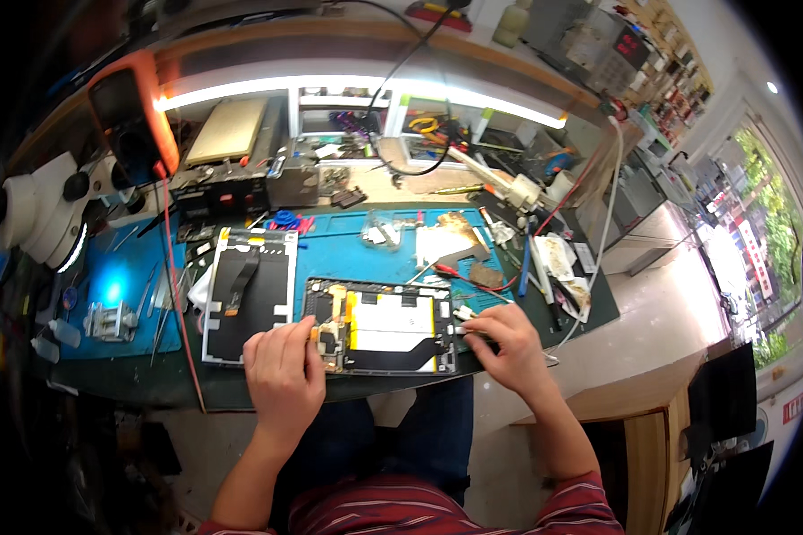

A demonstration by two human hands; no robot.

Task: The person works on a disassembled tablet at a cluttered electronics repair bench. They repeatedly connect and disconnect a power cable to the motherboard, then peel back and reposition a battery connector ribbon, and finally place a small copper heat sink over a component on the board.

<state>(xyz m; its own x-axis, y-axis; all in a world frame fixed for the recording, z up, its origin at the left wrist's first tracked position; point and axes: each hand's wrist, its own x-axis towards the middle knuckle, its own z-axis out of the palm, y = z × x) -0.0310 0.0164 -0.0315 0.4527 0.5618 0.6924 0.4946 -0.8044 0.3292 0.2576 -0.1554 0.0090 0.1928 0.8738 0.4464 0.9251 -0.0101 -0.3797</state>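
Observation:
An opened tablet [393,328] lies at the bench's front edge, its white battery, black ribbon and copper-coloured parts exposed. My left hand [285,370] is closed over its left end, fingers together and the fingertips at the circuit board side. At the tablet's right edge, my right hand [510,343] pinches a small white cable plug [460,330] between thumb and fingers. How far the plug reaches into the edge cannot be made out. Left of the tablet lies a separate screen panel [251,299], black-backed with white borders and a ribbon strip.
A blue work mat [335,254] spreads behind the tablet. Tools, a red-lead probe [446,270] and scraps crowd the right side. At left stand a microscope [40,209], an orange multimeter [134,111] and a small metal clamp [110,321]. A red lead [183,312] hangs over the front edge.

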